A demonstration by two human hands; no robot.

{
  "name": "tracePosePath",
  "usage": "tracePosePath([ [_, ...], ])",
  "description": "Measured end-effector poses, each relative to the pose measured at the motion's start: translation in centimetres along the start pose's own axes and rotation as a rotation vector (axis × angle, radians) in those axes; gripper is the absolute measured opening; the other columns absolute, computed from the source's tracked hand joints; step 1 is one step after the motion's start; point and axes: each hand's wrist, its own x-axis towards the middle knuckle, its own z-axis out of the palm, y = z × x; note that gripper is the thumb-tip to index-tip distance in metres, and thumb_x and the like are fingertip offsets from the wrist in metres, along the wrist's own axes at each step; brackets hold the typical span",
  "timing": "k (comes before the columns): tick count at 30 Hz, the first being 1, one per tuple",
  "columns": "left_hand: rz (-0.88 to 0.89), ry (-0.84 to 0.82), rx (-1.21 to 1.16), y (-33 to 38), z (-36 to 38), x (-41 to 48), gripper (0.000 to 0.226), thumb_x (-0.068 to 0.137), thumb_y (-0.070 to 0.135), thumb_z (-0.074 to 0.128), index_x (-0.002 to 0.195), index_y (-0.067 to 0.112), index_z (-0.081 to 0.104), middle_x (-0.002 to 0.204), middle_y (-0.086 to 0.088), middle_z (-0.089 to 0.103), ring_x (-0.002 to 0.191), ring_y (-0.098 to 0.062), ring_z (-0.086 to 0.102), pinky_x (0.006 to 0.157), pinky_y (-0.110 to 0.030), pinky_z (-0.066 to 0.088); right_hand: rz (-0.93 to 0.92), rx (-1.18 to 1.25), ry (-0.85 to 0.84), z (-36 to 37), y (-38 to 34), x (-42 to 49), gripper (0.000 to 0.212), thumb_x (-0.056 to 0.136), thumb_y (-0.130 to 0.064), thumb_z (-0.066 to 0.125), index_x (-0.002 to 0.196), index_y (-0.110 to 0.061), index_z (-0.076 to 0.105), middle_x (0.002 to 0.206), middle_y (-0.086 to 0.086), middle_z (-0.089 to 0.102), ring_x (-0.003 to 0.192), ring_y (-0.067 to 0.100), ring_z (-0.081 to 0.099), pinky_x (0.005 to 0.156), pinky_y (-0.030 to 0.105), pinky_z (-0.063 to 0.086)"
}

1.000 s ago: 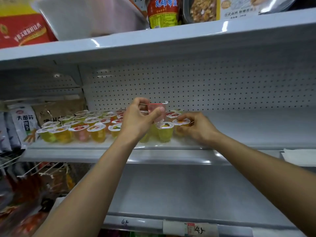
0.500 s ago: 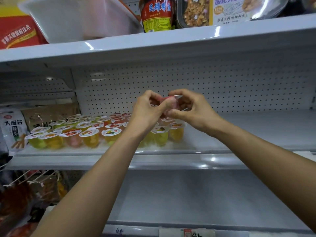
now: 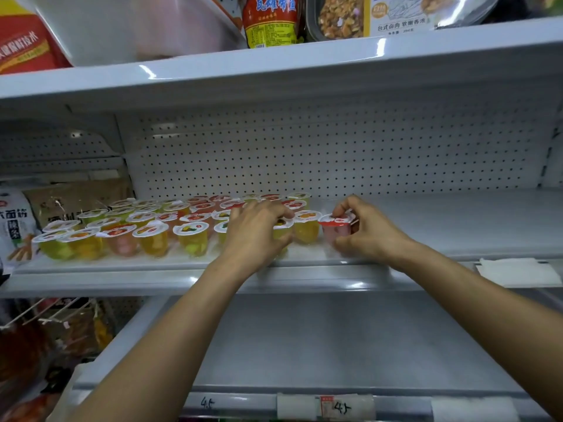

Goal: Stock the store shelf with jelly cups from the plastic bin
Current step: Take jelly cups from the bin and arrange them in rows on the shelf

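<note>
At the middle of the view, the white store shelf (image 3: 441, 226) is running from left to right, and a perforated back wall is standing behind it. On the upper shelf (image 3: 304, 65) the translucent plastic bin (image 3: 122, 28) is sitting at the left, just beside a red-labelled package (image 3: 271, 19).

On the left half of the store shelf the jelly cups (image 3: 152, 236) are standing upright in close rows, lids up, from the front edge to the back wall. A noodle bag (image 3: 13, 223) is leaning at their left.

Both bare arms are reaching to the right end of these rows. The left hand (image 3: 256, 229) is lying over the front cups; its fingers are curving over the lids and its thumb is pressing the side of a yellow cup (image 3: 282, 227), so it is grasping this one. The right hand (image 3: 365, 233) is pinching a pink jelly cup (image 3: 336, 231) with a red lid between thumb and fingers. This cup is staying upright, just beside an orange cup (image 3: 306, 226) at the end of the front row; I cannot tell if its base is touching the shelf.

On the lower shelf edge a handwritten price tag (image 3: 341, 407) is hanging.
</note>
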Motion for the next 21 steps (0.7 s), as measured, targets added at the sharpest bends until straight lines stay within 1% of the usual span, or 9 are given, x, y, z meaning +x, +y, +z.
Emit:
tracePosePath([
  [4, 0.002, 0.003, 0.018, -0.1, 0.0, -0.2, 0.034, 0.089, 0.041, 0.065, 0.122, 0.035, 0.06, 0.124, 0.014, 0.058, 0.123, -0.013, 0.046, 0.099, -0.032, 0.023, 0.008, 0.001, 0.011, 0.2, 0.3, -0.1, 0.039, 0.076, -0.007, 0.076, 0.097, -0.027, 0.049, 0.093, 0.008, 0.063, 0.061, 0.014, 0.06, 0.049, 0.019, 0.046],
  [8, -0.001, -0.011, 0.037, -0.2, 0.0, -0.3, 0.036, 0.088, 0.043, 0.065, 0.122, 0.035, 0.059, 0.127, 0.012, 0.057, 0.125, -0.014, 0.045, 0.102, -0.034, 0.024, 0.024, -0.036, 0.037, 0.2, 0.2, -0.3, 0.038, 0.077, -0.006, 0.073, 0.098, -0.026, 0.049, 0.096, 0.005, 0.062, 0.064, 0.014, 0.06, 0.049, 0.018, 0.047],
  [12, -0.006, -0.018, 0.06, 0.1, 0.0, -0.4, 0.037, 0.089, 0.044, 0.063, 0.124, 0.034, 0.058, 0.131, 0.01, 0.056, 0.127, -0.016, 0.043, 0.104, -0.035, 0.025, 0.03, -0.062, 0.027, 0.2, -0.1, -0.7, 0.04, 0.078, -0.008, 0.074, 0.102, -0.026, 0.048, 0.106, 0.005, 0.059, 0.071, 0.012, 0.059, 0.046, 0.011, 0.041],
  [13, -0.009, -0.012, 0.064, 0.1, 0.0, -0.5, 0.038, 0.089, 0.045, 0.063, 0.125, 0.034, 0.058, 0.132, 0.009, 0.055, 0.128, -0.016, 0.043, 0.104, -0.035, 0.025, 0.028, -0.073, 0.024, 0.1, -0.2, -0.9, 0.04, 0.078, -0.01, 0.075, 0.103, -0.027, 0.049, 0.111, 0.005, 0.057, 0.076, 0.014, 0.06, 0.05, 0.012, 0.042],
  [15, -0.01, 0.019, 0.062, 0.4, -0.3, -1.0, 0.039, 0.089, 0.046, 0.061, 0.126, 0.034, 0.057, 0.132, 0.007, 0.055, 0.128, -0.017, 0.043, 0.103, -0.034, 0.023, 0.007, -0.145, 0.053, -0.1, -0.5, -1.5, 0.037, 0.079, -0.021, 0.075, 0.107, -0.028, 0.052, 0.121, 0.004, 0.052, 0.097, 0.019, 0.058, 0.07, 0.021, 0.046],
  [17, -0.006, 0.062, 0.039, 0.7, -0.8, -2.0, 0.039, 0.089, 0.045, 0.061, 0.126, 0.034, 0.057, 0.131, 0.007, 0.054, 0.127, -0.017, 0.043, 0.102, -0.033, 0.024, -0.048, -0.291, 0.13, -0.2, -0.8, -2.6, 0.04, 0.082, -0.031, 0.071, 0.118, -0.027, 0.054, 0.13, 0.003, 0.046, 0.119, 0.021, 0.045, 0.089, 0.031, 0.042],
  [18, -0.001, 0.089, 0.022, 0.9, -1.0, -2.7, 0.039, 0.089, 0.044, 0.061, 0.126, 0.033, 0.057, 0.13, 0.007, 0.055, 0.126, -0.017, 0.044, 0.101, -0.034, 0.026, -0.093, -0.36, 0.184, -0.2, -0.9, -3.4, 0.042, 0.084, -0.033, 0.068, 0.122, -0.026, 0.053, 0.132, 0.002, 0.045, 0.123, 0.021, 0.041, 0.094, 0.033, 0.04],
  [19, 0.008, 0.121, -0.004, 1.0, -1.3, -3.6, 0.039, 0.088, 0.042, 0.063, 0.125, 0.031, 0.058, 0.128, 0.006, 0.056, 0.124, -0.018, 0.047, 0.1, -0.036, 0.03, -0.147, -0.42, 0.239, -0.1, -1.2, -4.3, 0.043, 0.085, -0.032, 0.066, 0.125, -0.024, 0.052, 0.133, 0.002, 0.045, 0.124, 0.021, 0.04, 0.095, 0.034, 0.038],
  [21, 0.025, 0.19, -0.09, 1.3, -1.7, -5.9, 0.041, 0.086, 0.036, 0.068, 0.124, 0.025, 0.059, 0.121, 0.003, 0.058, 0.113, -0.02, 0.054, 0.096, -0.04, 0.042, -0.257, -0.51, 0.304, 0.4, -1.6, -6.3, 0.044, 0.085, -0.03, 0.063, 0.127, -0.023, 0.051, 0.129, 0.002, 0.048, 0.12, 0.022, 0.044, 0.091, 0.036, 0.037],
])
